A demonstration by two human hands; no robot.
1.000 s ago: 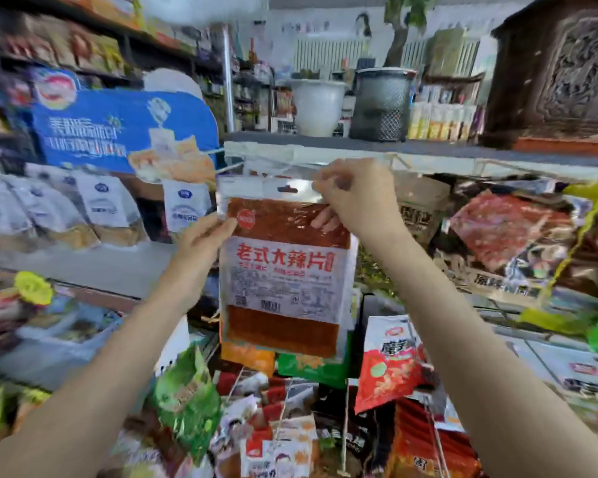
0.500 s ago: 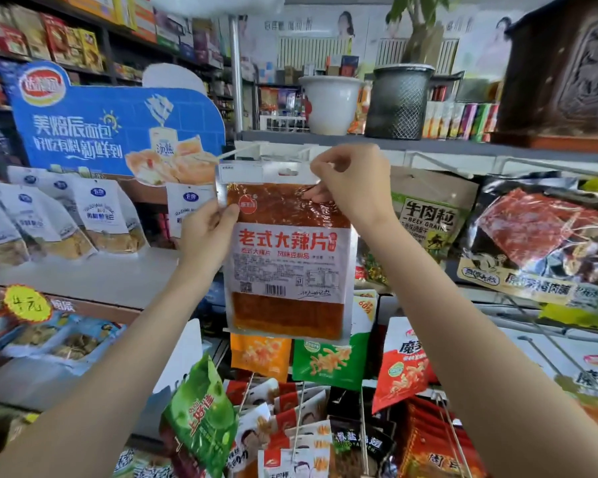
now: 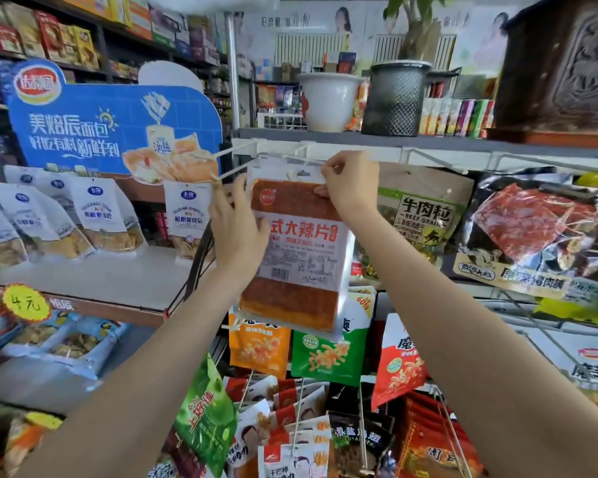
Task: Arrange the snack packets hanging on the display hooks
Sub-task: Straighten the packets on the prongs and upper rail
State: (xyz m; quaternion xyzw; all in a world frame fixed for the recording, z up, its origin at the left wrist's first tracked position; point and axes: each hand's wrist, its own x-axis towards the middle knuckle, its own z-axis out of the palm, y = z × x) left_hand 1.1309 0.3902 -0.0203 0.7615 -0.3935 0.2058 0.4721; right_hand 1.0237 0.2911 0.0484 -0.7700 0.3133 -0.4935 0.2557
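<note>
Since half a second ago, the left hand (image 3: 237,232) has slid from the packet's left edge onto its front face, and the spicy-strip packet (image 3: 299,253) has tipped so its lower end swings toward the left forearm. The left hand's fingers lie fairly straight across the upper left of the packet, thumb toward the label, seemingly steadying it flat so it cannot twist. The right hand (image 3: 351,184) pinches the clear header at the packet's top right corner, fingers curled, probably to guide the hang hole along the white display hook (image 3: 277,157) that juts out just above both hands. Whether the hole is already threaded on the hook I cannot tell; the fingers cover it. Just right of the right hand hangs a beef-grain packet (image 3: 422,215); below the left wrist hangs an orange snack packet (image 3: 258,350) with a green one beside it, so the held packet belongs to the top row.
</note>
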